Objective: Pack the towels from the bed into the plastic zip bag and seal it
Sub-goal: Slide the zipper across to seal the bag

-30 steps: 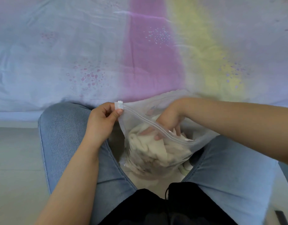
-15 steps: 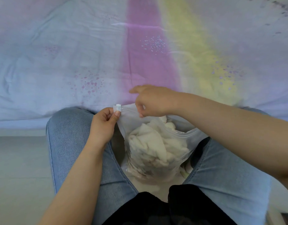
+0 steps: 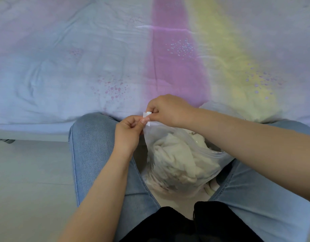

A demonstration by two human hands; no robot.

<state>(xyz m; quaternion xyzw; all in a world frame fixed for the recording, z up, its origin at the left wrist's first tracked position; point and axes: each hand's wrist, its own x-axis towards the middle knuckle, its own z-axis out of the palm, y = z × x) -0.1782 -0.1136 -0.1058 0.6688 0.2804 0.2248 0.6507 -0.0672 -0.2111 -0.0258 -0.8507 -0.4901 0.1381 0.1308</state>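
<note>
the clear plastic zip bag [image 3: 178, 165] hangs between the person's blue-jeaned knees [image 3: 93, 137], stuffed with crumpled cream-white towels [image 3: 177, 159], its body lying at about five o'clock from the two hands. the left hand [image 3: 128, 135] pinches the bag's upper left corner between thumb and forefinger, just below the small white zip slider [image 3: 148, 114]. the right hand [image 3: 168, 110], at one o'clock from the left and touching it, has its fingertips closed on that slider, with the forearm crossing over the bag's open right rim [image 3: 215, 152]. the zip track there looks unsealed and gapes slightly. the pastel bedsheet with pink and yellow stripes [image 3: 168, 58] fills the twelve o'clock half of the view; no towel shows on it.

half a second earlier the right hand gripped the bag's top edge a little to the right of the slider, apart from the left hand; now it has moved to the slider itself and the two hands meet. a second ago it was reaching inside the bag.
</note>
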